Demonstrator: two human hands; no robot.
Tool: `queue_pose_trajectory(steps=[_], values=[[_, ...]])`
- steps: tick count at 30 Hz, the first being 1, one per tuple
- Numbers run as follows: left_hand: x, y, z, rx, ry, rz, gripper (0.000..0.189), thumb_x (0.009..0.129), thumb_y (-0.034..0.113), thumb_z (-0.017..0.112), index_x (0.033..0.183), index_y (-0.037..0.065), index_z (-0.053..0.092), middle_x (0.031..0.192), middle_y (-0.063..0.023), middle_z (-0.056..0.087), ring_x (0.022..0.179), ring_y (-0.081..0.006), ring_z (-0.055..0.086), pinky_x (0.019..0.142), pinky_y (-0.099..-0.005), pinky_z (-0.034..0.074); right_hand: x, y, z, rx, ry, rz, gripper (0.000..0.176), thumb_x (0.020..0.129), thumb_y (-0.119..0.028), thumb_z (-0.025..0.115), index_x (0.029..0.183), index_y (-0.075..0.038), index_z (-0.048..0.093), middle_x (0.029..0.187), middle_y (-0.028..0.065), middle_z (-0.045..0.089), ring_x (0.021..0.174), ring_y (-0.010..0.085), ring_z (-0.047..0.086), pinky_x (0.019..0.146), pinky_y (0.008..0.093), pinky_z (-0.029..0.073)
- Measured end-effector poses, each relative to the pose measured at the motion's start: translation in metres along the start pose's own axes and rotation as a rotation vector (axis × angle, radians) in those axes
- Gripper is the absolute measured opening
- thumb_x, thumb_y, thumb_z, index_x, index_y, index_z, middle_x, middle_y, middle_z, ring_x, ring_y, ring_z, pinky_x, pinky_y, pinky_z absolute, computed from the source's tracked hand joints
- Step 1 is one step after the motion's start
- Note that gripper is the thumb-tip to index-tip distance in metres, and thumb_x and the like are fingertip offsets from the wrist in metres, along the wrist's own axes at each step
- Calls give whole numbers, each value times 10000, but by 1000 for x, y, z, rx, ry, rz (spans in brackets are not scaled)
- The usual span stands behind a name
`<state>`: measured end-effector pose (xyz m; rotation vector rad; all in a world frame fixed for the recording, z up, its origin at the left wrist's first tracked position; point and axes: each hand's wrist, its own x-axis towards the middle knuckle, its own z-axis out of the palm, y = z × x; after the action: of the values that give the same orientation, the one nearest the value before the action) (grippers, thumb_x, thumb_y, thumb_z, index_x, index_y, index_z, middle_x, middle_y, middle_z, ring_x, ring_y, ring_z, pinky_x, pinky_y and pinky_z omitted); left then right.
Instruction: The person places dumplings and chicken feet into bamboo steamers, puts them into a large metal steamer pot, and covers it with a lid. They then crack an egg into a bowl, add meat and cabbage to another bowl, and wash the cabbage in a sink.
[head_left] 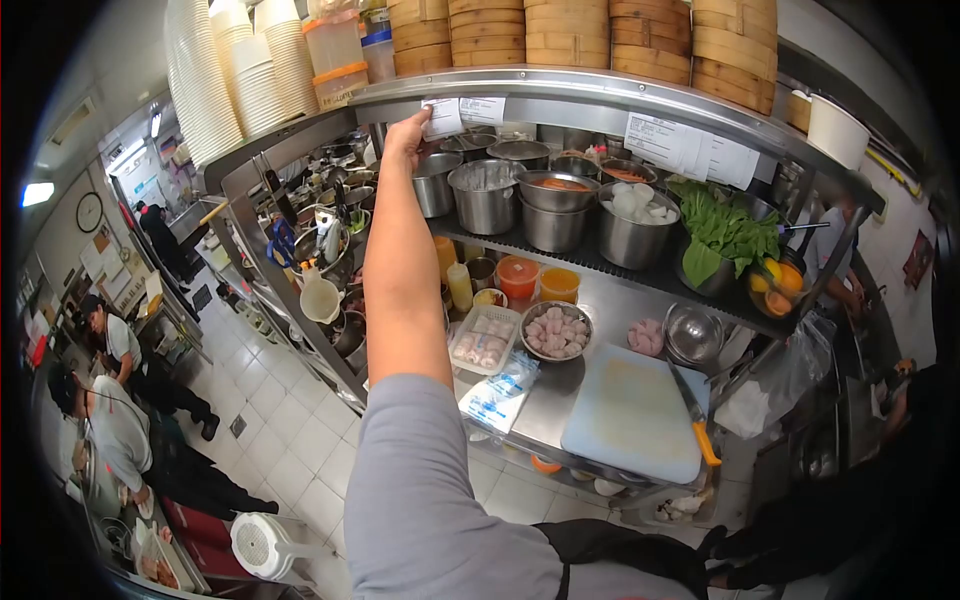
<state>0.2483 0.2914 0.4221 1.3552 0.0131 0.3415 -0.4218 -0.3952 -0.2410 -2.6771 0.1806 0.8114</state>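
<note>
My left hand (407, 138) is stretched up to the front rail of the upper steel shelf (560, 92). Its fingertips pinch a small white paper ticket (442, 117) stuck on that rail. A second ticket (482, 109) hangs right beside it, and more paper slips (690, 148) hang farther right. My grey sleeve (420, 480) fills the lower middle of the view. My right hand is out of sight. Under the rail stand steel pots (485, 195) and bowls of ingredients.
Bamboo steamers (570, 30) and stacked white cups (235, 70) sit on the top shelf. On the counter lie a white cutting board (630, 415) with an orange-handled knife (695, 415), a bowl of pale pieces (557, 330) and leafy greens (725, 235). Other workers (120, 420) crouch at the left.
</note>
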Motion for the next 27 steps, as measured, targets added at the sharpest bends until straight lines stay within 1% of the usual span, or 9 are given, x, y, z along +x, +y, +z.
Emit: queue_pose_trajectory(steps=[6, 10, 14, 17, 19, 21, 24, 25, 27], values=[[3, 8, -8, 43, -99, -43, 320, 868, 381, 708, 1026, 105, 669, 863, -49, 664, 705, -208, 618, 637, -386, 489, -9, -13, 22, 17, 19, 18, 225, 842, -227, 595, 972, -60, 671, 926, 145, 674, 843, 305, 673, 726, 437, 541], [2, 8, -7, 103, -93, 72, 294, 879, 350, 709, 1015, 93, 663, 908, -61, 661, 728, -196, 617, 599, -364, 509, -12, -20, 36, 29, 26, 16, 230, 845, -229, 589, 975, -60, 674, 933, 147, 676, 847, 306, 673, 732, 438, 540], [1, 5, -12, -71, -177, -58, 251, 923, 283, 662, 1087, 96, 629, 956, -58, 658, 752, -188, 627, 611, -334, 557, -17, -23, 53, 38, 39, 15, 235, 848, -232, 584, 978, -59, 676, 941, 148, 678, 851, 307, 673, 738, 439, 539], [-24, -13, -4, -141, -353, -115, 270, 926, 277, 655, 1128, 104, 608, 990, -55, 661, 809, -202, 642, 638, -365, 556, -25, -26, 71, 47, 54, 14, 239, 850, -233, 580, 980, -59, 678, 947, 149, 679, 854, 308, 674, 743, 439, 539], [-35, -19, 11, -143, -419, -135, 283, 933, 277, 641, 1161, 113, 600, 1046, -52, 661, 912, -227, 638, 756, -435, 539, -30, -27, 84, 51, 62, 12, 242, 852, -235, 577, 982, -59, 679, 951, 150, 680, 856, 309, 674, 746, 440, 539], [-39, -21, 36, -218, -382, -86, 263, 928, 258, 661, 1112, 74, 620, 1002, -73, 669, 888, -226, 642, 720, -401, 555, -37, -29, 97, 56, 65, 10, 244, 853, -236, 574, 984, -58, 680, 954, 150, 681, 857, 309, 674, 749, 440, 538], [22, -50, 67, -578, -329, -51, 243, 924, 225, 664, 1111, 75, 627, 1076, -82, 686, 964, -239, 664, 836, -448, 542, -48, -35, 117, 64, 77, 10, 249, 856, -238, 570, 986, -58, 682, 960, 151, 682, 860, 310, 674, 754, 441, 538], [13, -48, 70, -595, -290, -68, 213, 932, 188, 651, 1096, 55, 632, 1092, -96, 691, 985, -248, 674, 873, -455, 545, -53, -36, 125, 69, 82, 17, 250, 856, -238, 569, 987, -58, 683, 962, 152, 683, 861, 310, 674, 755, 441, 538], [3, -48, 75, -761, -315, -119, 199, 948, 172, 619, 1104, 47, 628, 1096, -100, 690, 974, -262, 677, 858, -453, 560, -63, -38, 141, 79, 91, 31, 253, 858, -240, 566, 988, -58, 684, 966, 153, 683, 863, 311, 674, 758, 442, 537]])
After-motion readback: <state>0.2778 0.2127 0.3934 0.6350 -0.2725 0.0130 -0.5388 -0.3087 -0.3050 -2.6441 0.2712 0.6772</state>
